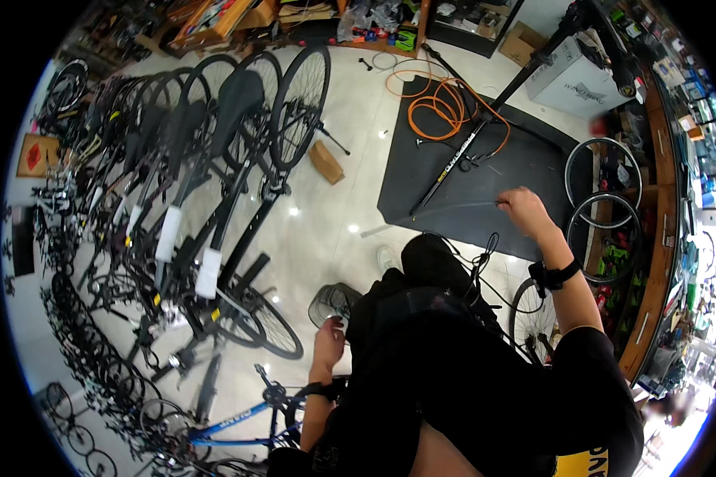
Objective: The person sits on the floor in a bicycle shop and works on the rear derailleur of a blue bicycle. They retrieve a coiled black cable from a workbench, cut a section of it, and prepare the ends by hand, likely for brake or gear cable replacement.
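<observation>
My right hand (523,211) is raised over the black floor mat (410,179), thumb and fingers pinched together. From the pinch a thin, pale, see-through strip (461,207) runs leftward; it is faint and its kind is unclear. Just beyond it, a black bicycle frame (453,163) is held at the work stand (525,75). Coils of orange hose (436,119) lie by the stand. Low at my left side hangs my left hand (328,343), loosely curled, with nothing visible in it. A dark round mesh object (326,306) is beside that hand.
Rows of parked bicycles (239,135) fill the left side. Two wheels (604,219) lean against the wooden cabinet (652,262) on the right. A large box (569,79) stands behind the mat. A blue bicycle frame (239,421) is at lower left, and a cardboard piece (326,163) lies on the floor.
</observation>
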